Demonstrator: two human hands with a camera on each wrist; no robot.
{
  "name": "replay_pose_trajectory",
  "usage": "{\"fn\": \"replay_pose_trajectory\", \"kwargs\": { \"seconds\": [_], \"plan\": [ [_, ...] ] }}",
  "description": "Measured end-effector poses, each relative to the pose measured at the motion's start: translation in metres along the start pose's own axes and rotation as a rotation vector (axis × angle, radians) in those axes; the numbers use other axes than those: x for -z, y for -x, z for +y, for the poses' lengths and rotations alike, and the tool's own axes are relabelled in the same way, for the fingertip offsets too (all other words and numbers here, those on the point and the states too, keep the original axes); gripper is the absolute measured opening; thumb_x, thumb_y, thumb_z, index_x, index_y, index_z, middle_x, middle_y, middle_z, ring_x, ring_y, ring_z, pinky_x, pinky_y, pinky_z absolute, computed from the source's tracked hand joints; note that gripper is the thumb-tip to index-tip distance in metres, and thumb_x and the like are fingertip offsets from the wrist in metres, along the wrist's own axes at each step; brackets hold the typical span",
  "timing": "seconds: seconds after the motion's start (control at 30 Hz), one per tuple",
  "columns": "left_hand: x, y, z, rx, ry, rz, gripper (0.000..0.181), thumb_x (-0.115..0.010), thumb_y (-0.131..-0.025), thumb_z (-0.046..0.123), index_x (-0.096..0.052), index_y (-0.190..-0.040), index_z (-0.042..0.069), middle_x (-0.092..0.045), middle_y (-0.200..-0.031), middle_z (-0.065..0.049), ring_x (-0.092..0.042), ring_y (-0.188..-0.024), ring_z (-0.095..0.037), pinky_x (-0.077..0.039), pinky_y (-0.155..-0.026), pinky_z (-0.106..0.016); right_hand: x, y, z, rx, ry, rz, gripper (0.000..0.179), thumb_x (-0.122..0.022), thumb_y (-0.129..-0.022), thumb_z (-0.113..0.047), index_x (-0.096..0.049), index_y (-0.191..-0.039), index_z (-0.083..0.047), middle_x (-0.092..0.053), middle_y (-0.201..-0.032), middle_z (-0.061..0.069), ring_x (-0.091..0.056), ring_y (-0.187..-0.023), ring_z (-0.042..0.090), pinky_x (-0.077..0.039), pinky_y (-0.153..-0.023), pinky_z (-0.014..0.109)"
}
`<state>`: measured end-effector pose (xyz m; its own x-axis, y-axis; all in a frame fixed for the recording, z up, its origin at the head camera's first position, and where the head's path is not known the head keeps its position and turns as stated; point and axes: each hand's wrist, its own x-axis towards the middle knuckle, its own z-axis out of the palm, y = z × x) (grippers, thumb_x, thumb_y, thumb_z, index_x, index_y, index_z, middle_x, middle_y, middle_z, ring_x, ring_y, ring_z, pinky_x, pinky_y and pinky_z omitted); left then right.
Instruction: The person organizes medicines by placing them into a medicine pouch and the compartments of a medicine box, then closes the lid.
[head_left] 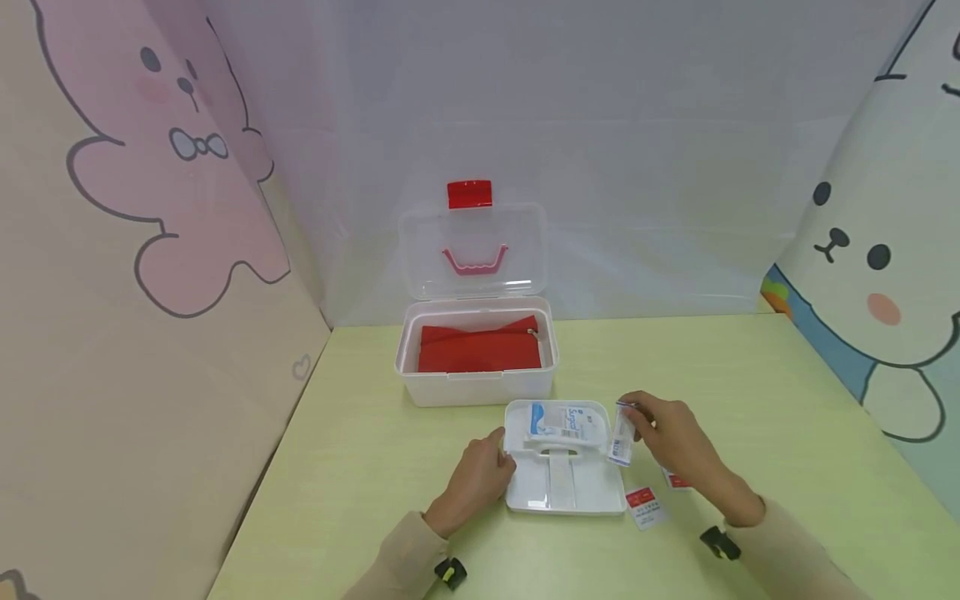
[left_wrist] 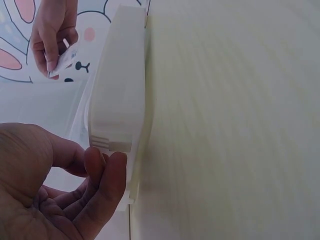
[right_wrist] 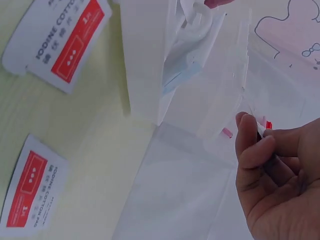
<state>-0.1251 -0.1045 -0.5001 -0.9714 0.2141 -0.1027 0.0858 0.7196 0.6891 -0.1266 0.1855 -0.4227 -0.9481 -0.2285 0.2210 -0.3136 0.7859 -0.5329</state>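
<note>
Loading or unloading? Can't tell

Left hand [head_left: 476, 471] pinches the white tray [head_left: 528, 481] at its left edge, right hand [head_left: 675, 435] pinches a small packet [head_left: 622, 440] near the tray's right edge. Next move probably needs a steady tray, gentle release.

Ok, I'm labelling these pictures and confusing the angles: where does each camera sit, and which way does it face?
Head: worn on the head, facing forward and down at the white tray; left grip, right grip and sleeves show.
Left wrist: on that wrist, facing along the tray's side; left grip close, right grip beyond.
Right wrist: on that wrist, facing the tray's side and two iodine packets; right grip close.
Shared: head and right-wrist views both show the iodine packets.
</note>
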Motion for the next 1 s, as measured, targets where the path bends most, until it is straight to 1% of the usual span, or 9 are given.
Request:
{"fn": "replay_pose_trajectory", "kwargs": {
  "seconds": [0.1, 0.27, 0.4, 0.57, 0.7, 0.83, 0.9, 1.0],
  "plan": [
    [0.000, 0.000, 0.000, 0.005, -0.002, -0.002, 0.053, -0.056, -0.092, 0.013, -0.046, -0.140, -0.008, -0.041, -0.056, 0.004, -0.044, -0.051, -0.009, -0.037, -0.047, -0.023, -0.007, -0.001, -0.009, -0.016, -0.044, -0.043, 0.017, -0.060, -0.095, -0.006, -0.068, -0.110, -0.005, -0.063, -0.068, -0.002, -0.045, -0.054, 0.003, -0.037, -0.048, 0.019],
    [0.000, 0.000, 0.000, 0.013, 0.002, -0.007, 0.053, -0.056, -0.093, 0.014, -0.045, -0.140, -0.008, -0.041, -0.056, 0.004, -0.044, -0.051, -0.009, -0.037, -0.047, -0.023, -0.021, -0.003, -0.024, -0.052, -0.128, -0.150, 0.018, -0.059, -0.096, -0.008, -0.067, -0.111, -0.005, -0.064, -0.067, 0.000, -0.047, -0.047, 0.005, -0.043, -0.044, 0.021],
    [0.000, 0.000, 0.000, 0.005, 0.000, -0.001, 0.053, -0.056, -0.093, 0.014, -0.046, -0.140, -0.008, -0.040, -0.056, 0.005, -0.043, -0.050, -0.008, -0.036, -0.046, -0.023, -0.035, -0.003, -0.032, -0.029, -0.164, -0.210, 0.017, -0.061, -0.095, -0.008, -0.070, -0.109, -0.006, -0.064, -0.068, 0.000, -0.049, -0.047, 0.004, -0.045, -0.045, 0.021],
    [0.000, 0.000, -0.001, -0.019, 0.007, 0.007, 0.054, -0.055, -0.092, 0.014, -0.046, -0.140, -0.009, -0.040, -0.055, 0.006, -0.042, -0.049, -0.007, -0.036, -0.046, -0.022, -0.050, -0.004, -0.036, 0.032, -0.187, -0.236, 0.014, -0.065, -0.091, -0.006, -0.073, -0.103, -0.005, -0.065, -0.069, 0.000, -0.050, -0.048, 0.001, -0.046, -0.046, 0.020],
    [0.000, -0.001, -0.002, -0.040, 0.015, 0.009, 0.053, -0.055, -0.092, 0.013, -0.046, -0.139, -0.009, -0.040, -0.054, 0.006, -0.043, -0.048, -0.006, -0.037, -0.046, -0.022, -0.057, -0.004, -0.037, 0.067, -0.135, -0.230, 0.009, -0.069, -0.089, -0.007, -0.074, -0.096, -0.008, -0.069, -0.076, -0.001, -0.052, -0.060, -0.002, -0.047, -0.054, 0.017],
    [0.000, -0.001, -0.002, -0.044, 0.015, 0.010, 0.052, -0.055, -0.092, 0.012, -0.046, -0.139, -0.009, -0.040, -0.054, 0.006, -0.043, -0.048, -0.006, -0.037, -0.045, -0.022, -0.063, -0.003, -0.040, 0.082, -0.072, -0.226, 0.006, -0.073, -0.086, -0.010, -0.074, -0.090, -0.014, -0.072, -0.085, -0.003, -0.054, -0.071, 0.001, -0.048, -0.064, 0.017],
    [0.000, -0.001, -0.003, -0.044, 0.013, 0.013, 0.052, -0.055, -0.091, 0.012, -0.047, -0.138, -0.009, -0.040, -0.055, 0.006, -0.043, -0.049, -0.007, -0.037, -0.046, -0.022, -0.065, -0.002, -0.041, 0.098, -0.042, -0.220, 0.007, -0.074, -0.084, -0.011, -0.075, -0.090, -0.014, -0.072, -0.086, -0.004, -0.056, -0.073, 0.001, -0.049, -0.066, 0.018],
    [0.000, -0.001, -0.003, -0.041, 0.008, 0.013, 0.052, -0.056, -0.091, 0.012, -0.047, -0.138, -0.010, -0.040, -0.055, 0.006, -0.043, -0.050, -0.007, -0.037, -0.046, -0.023, -0.070, -0.001, -0.043, 0.135, 0.035, -0.189, 0.006, -0.077, -0.082, -0.013, -0.076, -0.087, -0.015, -0.070, -0.083, -0.008, -0.056, -0.072, 0.000, -0.050, -0.066, 0.019]
  ]
}}
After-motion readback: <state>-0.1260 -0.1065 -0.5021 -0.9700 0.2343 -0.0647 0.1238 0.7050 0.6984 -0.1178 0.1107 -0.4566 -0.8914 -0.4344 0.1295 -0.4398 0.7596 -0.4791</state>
